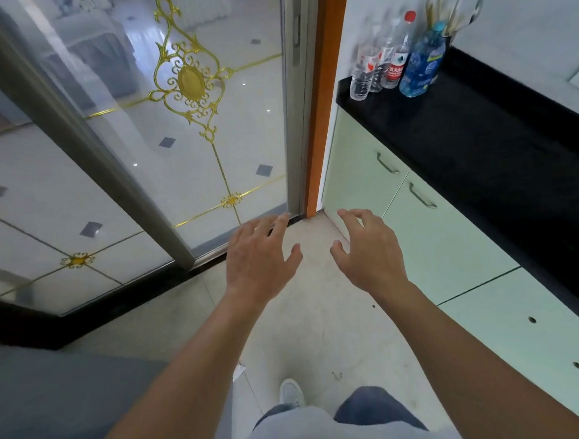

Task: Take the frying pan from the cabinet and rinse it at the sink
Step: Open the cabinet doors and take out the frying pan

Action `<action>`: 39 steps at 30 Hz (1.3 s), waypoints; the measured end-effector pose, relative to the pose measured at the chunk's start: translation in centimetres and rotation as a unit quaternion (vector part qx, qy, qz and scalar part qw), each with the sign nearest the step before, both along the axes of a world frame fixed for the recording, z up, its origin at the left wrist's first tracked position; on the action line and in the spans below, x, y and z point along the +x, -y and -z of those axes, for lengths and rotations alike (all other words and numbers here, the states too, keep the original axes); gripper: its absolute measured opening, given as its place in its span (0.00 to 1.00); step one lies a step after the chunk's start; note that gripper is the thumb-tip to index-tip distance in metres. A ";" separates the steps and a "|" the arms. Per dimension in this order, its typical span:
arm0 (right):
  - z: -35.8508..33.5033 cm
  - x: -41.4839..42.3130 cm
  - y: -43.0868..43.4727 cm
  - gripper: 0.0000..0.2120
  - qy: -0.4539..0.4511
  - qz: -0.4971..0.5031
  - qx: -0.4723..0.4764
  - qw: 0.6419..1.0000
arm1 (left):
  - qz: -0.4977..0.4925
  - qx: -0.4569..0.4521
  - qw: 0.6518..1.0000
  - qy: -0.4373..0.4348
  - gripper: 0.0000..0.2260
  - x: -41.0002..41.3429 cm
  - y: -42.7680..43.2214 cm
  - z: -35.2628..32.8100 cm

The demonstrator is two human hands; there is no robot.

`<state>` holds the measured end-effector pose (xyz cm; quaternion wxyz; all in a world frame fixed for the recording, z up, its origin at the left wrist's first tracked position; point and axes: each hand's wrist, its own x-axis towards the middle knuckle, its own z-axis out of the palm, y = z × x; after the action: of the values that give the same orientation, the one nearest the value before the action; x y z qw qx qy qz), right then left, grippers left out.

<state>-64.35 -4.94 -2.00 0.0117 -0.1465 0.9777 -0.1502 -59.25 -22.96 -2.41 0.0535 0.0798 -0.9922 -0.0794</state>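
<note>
My left hand (260, 255) and my right hand (365, 248) are both stretched out in front of me over the tiled floor, fingers relaxed and spread, holding nothing. To the right runs a row of pale green cabinet doors (444, 242), all closed, with metal handles (422, 196). My right hand hovers just left of the cabinet fronts without touching them. No frying pan and no sink are in view.
A black countertop (480, 130) tops the cabinets; several plastic bottles (393, 57) and a utensil holder stand at its far end. A glass sliding door (172, 124) with gold ornament fills the left, beside an orange door frame (322, 114). My legs and one shoe show below.
</note>
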 end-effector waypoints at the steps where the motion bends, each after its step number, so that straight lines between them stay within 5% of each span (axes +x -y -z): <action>1: 0.1 -0.7 0.3 0.26 0.002 0.004 0.004 1.000 | 0.006 0.003 1.000 0.001 0.26 -0.8 0.3 0.1; 27: 4.2 -29.9 -1.0 0.27 0.048 0.115 -0.020 0.992 | 0.132 -0.026 0.990 0.038 0.25 -33.1 -0.9 0.8; 39: 5.1 -33.6 -9.0 0.26 0.026 0.303 -0.035 0.952 | 0.309 -0.024 0.949 0.056 0.26 -44.5 -8.6 2.6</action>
<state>-97.96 4.02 -7.14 -0.0140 0.1597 0.9696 -0.1846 -103.79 -14.38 -4.96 -0.0278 -0.2280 -0.9712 -0.0633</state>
